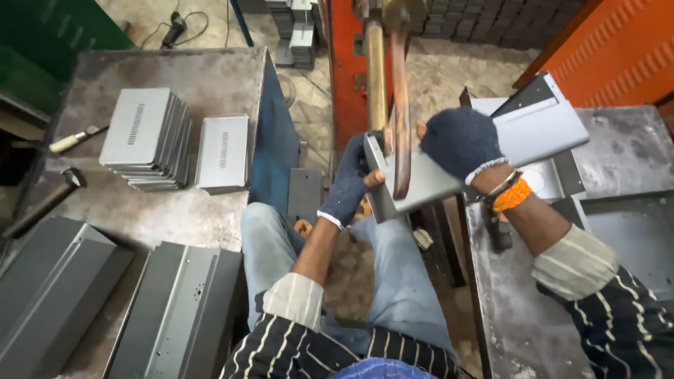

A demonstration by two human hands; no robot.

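Head view looks down on a seated person in a dark striped top and jeans, both hands in dark knitted gloves with open fingertips. Left hand (349, 184) is closed around the lower left edge of a bent grey sheet-metal panel (537, 133), thumb on top and fingers wrapped beneath, so that end stays level. Right hand (460, 142) is clamped over the panel's upper face near its middle, palm down, pressing it steady; an orange band sits on that wrist. Held between both hands in front of the knees, the panel is tilted up to the right, and its left part sits at the tip of the curved copper arm (400, 105) of an orange-framed welding machine (347, 70), which seems to be why it is carried at this angle and height. I cannot tell whether the copper tip is touching the metal.

To the left stands a worn, scuffed steel table (203, 77), carrying two stacks of small grey slotted plates (144, 137), a wooden-handled tool (74, 140) and a hammer (49, 200), all within arm's reach. Two long grey folded channels (175, 309) lie at its near end. On the right, a second stained metal bench (618, 140) bears more grey sheet parts beneath the panel's far end. Below is a dusty, rough concrete floor (449, 70), with dark stacked parts at the far side, a cable lying loose, and an orange ribbed wall in the upper right.
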